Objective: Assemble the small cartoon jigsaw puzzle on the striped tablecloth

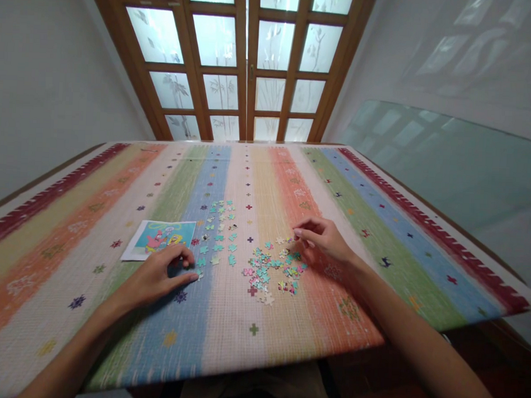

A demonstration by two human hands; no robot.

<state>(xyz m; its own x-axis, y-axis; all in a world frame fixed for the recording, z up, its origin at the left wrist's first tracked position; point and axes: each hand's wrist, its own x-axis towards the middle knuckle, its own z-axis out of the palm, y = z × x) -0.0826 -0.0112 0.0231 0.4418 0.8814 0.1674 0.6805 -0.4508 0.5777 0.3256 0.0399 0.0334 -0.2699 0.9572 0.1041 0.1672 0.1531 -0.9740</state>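
Note:
My left hand (159, 275) rests at the lower left, fingers curled but apart from the thumb. Its thumb tip is at a small jigsaw piece (200, 273), the lowest of a loose group of mostly teal jigsaw pieces (218, 247) spread in rough columns. Just behind that hand lies a printed picture (167, 237) of cartoon figures on teal, partly covered by the fingers. On the right, my right hand (323, 239) hovers by the heap of mixed jigsaw pieces (262, 272), thumb and forefinger pinched together. What sits between those fingertips is too small to make out.
A striped, patterned tablecloth (330, 319) covers the table, whose front edge is close to my body. Wooden doors with frosted panes (249, 63) stand beyond the far edge. A glass sheet (447, 166) leans at the right wall.

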